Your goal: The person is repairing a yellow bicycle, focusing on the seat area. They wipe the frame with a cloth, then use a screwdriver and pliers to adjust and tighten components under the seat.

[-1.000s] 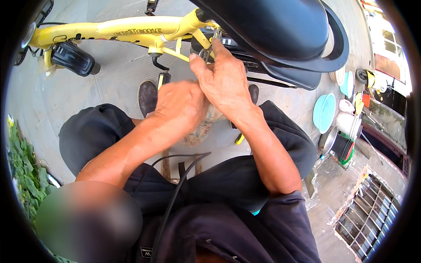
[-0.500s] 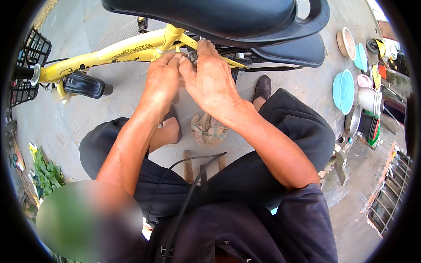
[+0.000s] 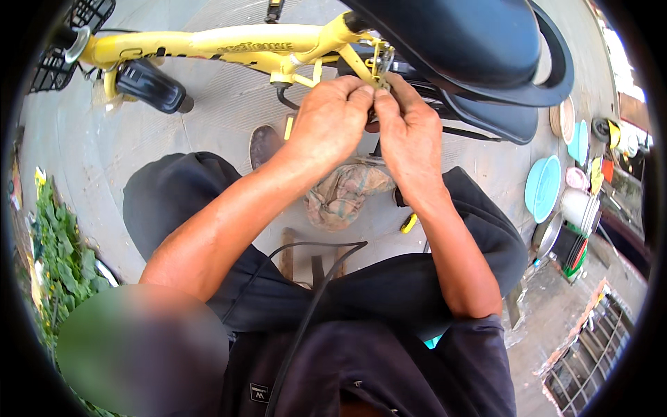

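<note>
A yellow bicycle frame runs across the top of the view, with a black saddle at its right end. Below the saddle, behind the frame's seat tube, stands a small bright metal part. My left hand and my right hand meet at that part. Thumbs and fingers are pinched close together on both hands. What sits between the fingertips is hidden or too small to name. A crank hangs from the frame left of my left hand.
A crumpled checked rag lies on the paved ground between my feet, and a yellow-and-black object lies beside it. Blue basins, pots and a barred grate are at the right. Leafy plants grow at the left.
The bicycle has shifted right and down in the view. My hands have moved right along with it, to the metal part below the saddle. The yellow-and-black object has come into sight.
</note>
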